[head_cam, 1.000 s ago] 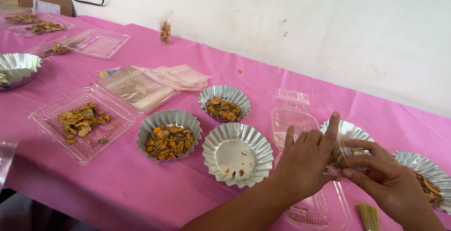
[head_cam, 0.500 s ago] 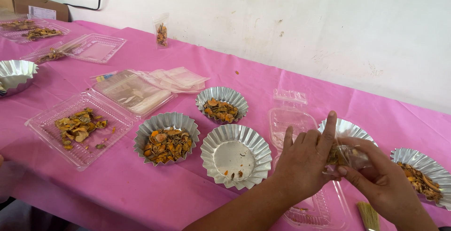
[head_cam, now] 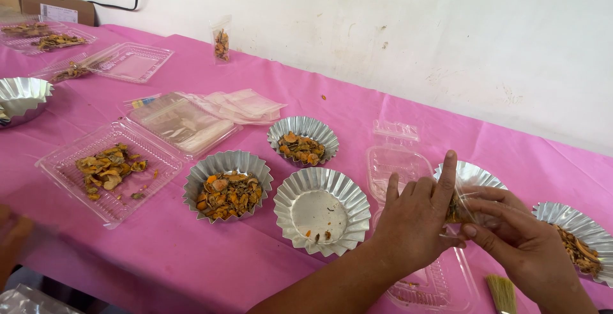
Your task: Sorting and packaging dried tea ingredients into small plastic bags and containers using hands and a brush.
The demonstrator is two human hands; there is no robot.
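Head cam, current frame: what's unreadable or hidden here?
- Small clear bag: mostly covered by the left hand and right hand; the grip and contents are unclear.
- Brush: cut off by the bottom edge.
- Foil cup at far right: partly behind the right hand.
- Blurred shape at the left edge: unidentifiable.

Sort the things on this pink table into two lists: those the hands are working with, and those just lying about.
In use: left hand and right hand, together holding a small clear bag of dried orange pieces.

Lying about: nearly empty foil cup; two filled foil cups; clear tray; brush; small filled packet by the wall.
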